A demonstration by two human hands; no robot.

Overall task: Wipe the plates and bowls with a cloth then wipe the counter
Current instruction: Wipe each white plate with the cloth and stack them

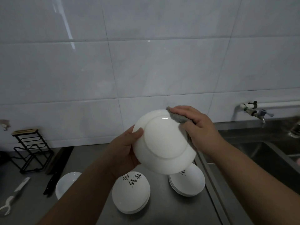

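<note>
My left hand [125, 148] grips a white plate [164, 142] by its left rim, holding it tilted above the counter with its underside facing me. My right hand [199, 125] presses a grey cloth [179, 117] against the plate's upper right rim. Below the plate, on the steel counter [162, 208], stand two stacks of white bowls with black lettering, one in the middle [130, 194] and one to the right [187, 181]. A plain white plate [66, 182] lies at the left, partly hidden by my left forearm.
A black wire rack [30, 148] stands at the back left. A dark knife [53, 174] and a white-handled peeler [13, 197] lie on the counter's left. A steel sink [267, 156] opens at the right, under a wall tap [256, 112].
</note>
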